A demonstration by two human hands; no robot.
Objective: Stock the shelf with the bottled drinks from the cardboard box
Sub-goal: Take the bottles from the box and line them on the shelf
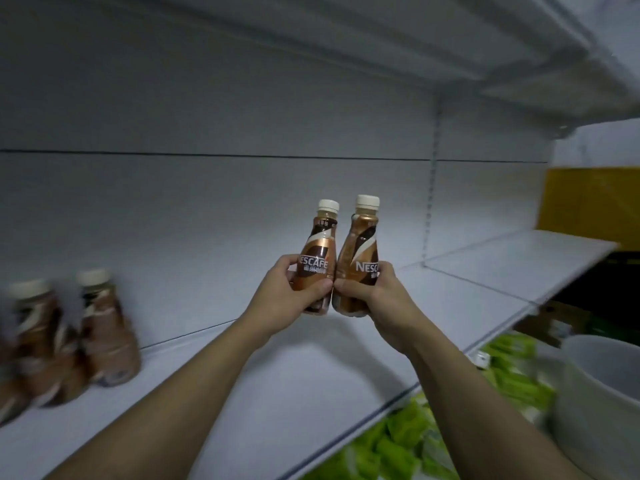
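One coffee bottle in each grip, held up over the shelf (277, 393).
My left grip (287, 289) is curled round the left bottle (317, 251) and my right grip (377, 296) round the right bottle (360, 244). Both are upright, just beside each other, well apart from the other bottles (104, 327) standing at the shelf's left.

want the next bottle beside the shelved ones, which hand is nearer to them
Left. The left hand is off to the right of the shelved bottles; the right hand is farther right, beside it.
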